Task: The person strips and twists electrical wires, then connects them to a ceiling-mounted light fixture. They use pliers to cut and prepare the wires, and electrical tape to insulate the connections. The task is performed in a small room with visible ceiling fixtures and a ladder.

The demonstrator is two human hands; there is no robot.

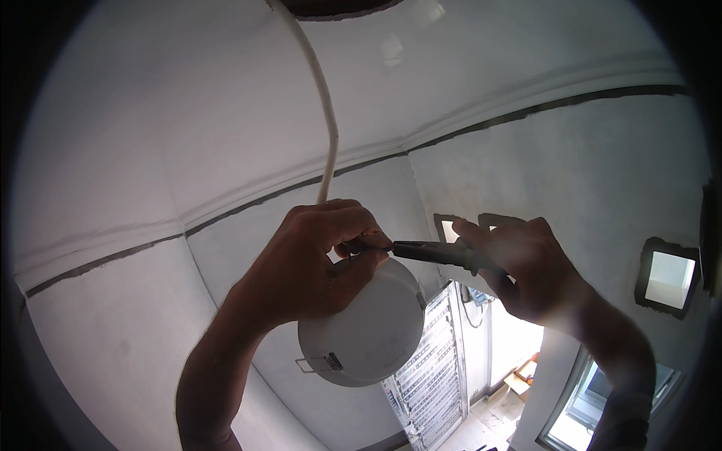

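Note:
My left hand (312,263) grips the top of a round white recessed ceiling lamp (368,331), which has a metal spring clip at its lower left side. A white cable (325,113) runs from the lamp up to a dark hole in the ceiling (338,7). My right hand (526,267) holds dark pliers (432,252). Their tip points left and meets the fingers of my left hand at the top of the lamp. What the tip bites on is hidden by my fingers.
White ceiling (188,98) and white walls with a dark gap line below the cornice (301,184). Small square wall openings (665,278) sit at right. A metal grille door (432,368) and a bright doorway lie far below, a window at lower right.

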